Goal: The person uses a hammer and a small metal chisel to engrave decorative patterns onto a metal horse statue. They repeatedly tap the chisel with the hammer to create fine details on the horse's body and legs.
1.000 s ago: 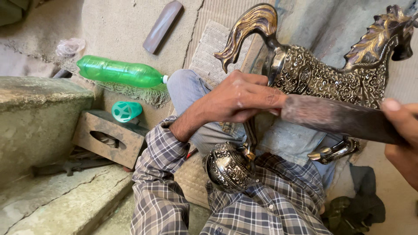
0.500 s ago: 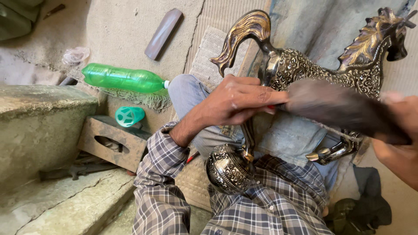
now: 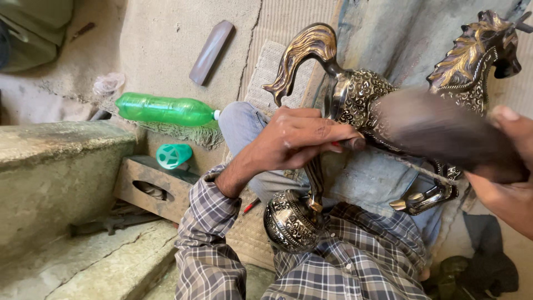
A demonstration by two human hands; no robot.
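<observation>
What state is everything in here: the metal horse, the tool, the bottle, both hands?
Brass horse: lying across the lap, tail up.
Dark block: motion-blurred, against the horse.
Left hand: closed around a small tool.
Right hand: gripping the dark block.
Green bottle: on its side, capped.

Left hand (image 3: pixel 297 141) on brass horse (image 3: pixel 361 97); right hand (image 3: pixel 508 166) around blurred block (image 3: pixel 438 130)

A glossy brass-toned metal horse figurine (image 3: pixel 383 105), its body finely engraved and its tail smooth and polished, beside a dark, matt wooden block (image 3: pixel 444 133). Nearby: a translucent green plastic bottle (image 3: pixel 164 110), rough grey stone slabs (image 3: pixel 61 172), soft checked cotton sleeves (image 3: pixel 211 244), worn denim.
</observation>
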